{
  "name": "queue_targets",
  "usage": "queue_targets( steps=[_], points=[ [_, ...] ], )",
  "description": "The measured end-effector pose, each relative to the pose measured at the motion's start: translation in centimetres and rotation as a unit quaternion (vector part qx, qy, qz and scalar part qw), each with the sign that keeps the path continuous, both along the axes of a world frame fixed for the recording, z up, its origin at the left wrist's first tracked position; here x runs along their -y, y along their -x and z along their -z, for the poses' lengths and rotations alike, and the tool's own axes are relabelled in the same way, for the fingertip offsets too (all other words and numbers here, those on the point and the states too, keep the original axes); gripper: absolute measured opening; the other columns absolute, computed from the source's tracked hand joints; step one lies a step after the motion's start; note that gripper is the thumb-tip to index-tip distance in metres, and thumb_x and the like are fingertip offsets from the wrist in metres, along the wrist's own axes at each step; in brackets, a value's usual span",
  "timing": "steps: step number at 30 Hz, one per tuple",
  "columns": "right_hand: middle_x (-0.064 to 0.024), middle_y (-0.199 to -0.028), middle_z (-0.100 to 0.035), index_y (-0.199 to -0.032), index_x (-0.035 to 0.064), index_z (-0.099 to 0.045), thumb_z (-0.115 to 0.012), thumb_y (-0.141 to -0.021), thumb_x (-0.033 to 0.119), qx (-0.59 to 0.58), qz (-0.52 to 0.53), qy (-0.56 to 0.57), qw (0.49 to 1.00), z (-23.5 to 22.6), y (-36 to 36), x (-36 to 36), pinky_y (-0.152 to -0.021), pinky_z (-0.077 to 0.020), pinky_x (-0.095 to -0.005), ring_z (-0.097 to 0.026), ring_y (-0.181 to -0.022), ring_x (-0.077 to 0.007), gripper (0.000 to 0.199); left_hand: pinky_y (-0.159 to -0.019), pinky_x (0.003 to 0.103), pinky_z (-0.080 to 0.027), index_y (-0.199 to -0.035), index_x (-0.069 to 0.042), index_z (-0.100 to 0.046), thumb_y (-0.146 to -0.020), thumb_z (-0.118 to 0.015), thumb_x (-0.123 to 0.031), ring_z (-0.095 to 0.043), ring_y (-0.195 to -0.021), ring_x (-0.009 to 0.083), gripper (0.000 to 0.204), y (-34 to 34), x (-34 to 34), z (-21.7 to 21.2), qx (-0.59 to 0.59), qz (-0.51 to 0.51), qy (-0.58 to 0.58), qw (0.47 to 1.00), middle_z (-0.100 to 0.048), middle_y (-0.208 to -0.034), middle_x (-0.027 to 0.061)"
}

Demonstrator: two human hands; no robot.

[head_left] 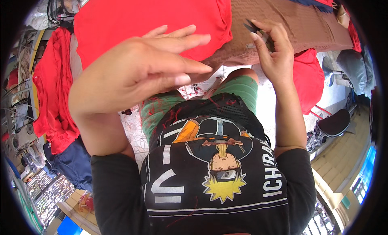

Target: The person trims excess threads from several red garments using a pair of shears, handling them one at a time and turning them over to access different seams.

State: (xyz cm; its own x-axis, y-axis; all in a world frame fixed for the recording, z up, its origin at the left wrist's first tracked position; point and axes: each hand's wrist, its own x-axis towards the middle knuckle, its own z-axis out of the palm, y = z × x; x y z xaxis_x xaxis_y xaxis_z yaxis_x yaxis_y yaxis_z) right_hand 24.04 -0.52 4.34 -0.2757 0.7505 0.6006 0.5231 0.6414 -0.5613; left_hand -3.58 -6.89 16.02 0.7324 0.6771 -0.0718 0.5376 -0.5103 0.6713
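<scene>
My left hand (pixel 149 59) is raised over the near edge of a large red cloth (pixel 161 16), its fingers stretched out and apart with nothing in them. The cloth lies spread over a table with a brown patterned cover (pixel 299 21). To the right, my right hand (pixel 277 49) is closed around small dark thread snips (pixel 251 26), whose pointed blades stick out past thumb and forefinger toward the cloth. Most of the snips' body is hidden in the palm. Whether my left hand touches the cloth cannot be made out.
Red garments (pixel 56 89) hang at the left above dark blue cloth (pixel 72 166), beside a machine (pixel 18 134). More red fabric (pixel 309 79) hangs off the table at the right, near a dark stool seat (pixel 334 122). Red thread scraps cling to my black mesh cloth (pixel 218 107).
</scene>
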Motion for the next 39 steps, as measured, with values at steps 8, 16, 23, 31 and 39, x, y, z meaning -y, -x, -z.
queue_targets(
  steps=[8, 16, 23, 31, 39],
  points=[
    [-0.0091, -0.091, -0.061, -0.106, 0.0044, -0.065, -0.069, -0.084, 0.009, -0.020, 0.040, 0.050, 0.998, -0.4, -1.0, 1.2, -0.070, -0.0472, -0.0297, -0.058, -0.076, -0.0203, 0.023, -0.080, 0.036, -0.050, -0.087, -0.003, -0.064, -0.078, -0.071, -0.009, -0.063, -0.090, 0.0248, 0.013, -1.6, 0.7, 5.0, -0.003, -0.203, -0.060, 0.977, -0.065, -0.092, 0.0084],
    [-0.0078, -0.088, -0.060, -0.107, 0.0047, -0.066, -0.070, -0.083, 0.009, -0.038, 0.010, 0.063, 0.997, -0.4, -0.8, 1.5, -0.068, -0.0464, -0.0284, -0.056, -0.073, -0.0181, 0.025, -0.074, 0.038, -0.048, -0.085, -0.010, -0.066, -0.071, -0.076, -0.016, -0.058, -0.084, 0.0260, 0.018, -2.3, 2.6, 16.6, -0.016, -0.256, -0.315, 0.914, -0.059, -0.093, 0.0036],
    [-0.0068, -0.085, -0.059, -0.107, 0.0053, -0.066, -0.071, -0.083, 0.009, -0.021, 0.021, 0.042, 0.999, -0.4, -1.7, 1.2, -0.066, -0.0458, -0.0279, -0.054, -0.071, -0.0176, 0.025, -0.078, 0.038, -0.050, -0.080, -0.004, -0.067, -0.079, -0.069, -0.014, -0.063, -0.087, 0.0280, 0.010, -0.7, 5.0, 10.5, -0.100, -0.105, -0.104, 0.984, -0.067, -0.095, 0.0072],
    [-0.0090, -0.102, -0.063, -0.115, 0.0042, -0.062, -0.064, -0.088, 0.007, 0.165, -0.039, -0.004, 0.986, -5.3, -3.8, -1.6, -0.079, -0.0454, -0.0278, -0.059, -0.090, -0.0186, 0.027, -0.087, 0.040, -0.050, -0.096, -0.006, -0.068, -0.084, -0.063, -0.013, -0.063, -0.091, 0.0306, 0.015, -0.3, 1.7, 3.9, -0.143, -0.121, -0.086, 0.979, -0.067, -0.094, 0.0113],
    [-0.0056, -0.090, -0.068, -0.107, 0.0040, -0.067, -0.066, -0.090, 0.022, -0.008, 0.083, 0.170, 0.982, -7.9, -6.6, -5.1, -0.069, -0.0470, -0.0253, -0.059, -0.078, -0.0088, 0.026, -0.100, 0.043, -0.041, -0.102, -0.014, -0.069, -0.076, -0.064, -0.009, -0.051, -0.119, 0.0250, 0.026, -6.5, -6.6, 10.7, -0.123, -0.104, -0.363, 0.918, -0.059, -0.124, 0.0040]
  ],
)
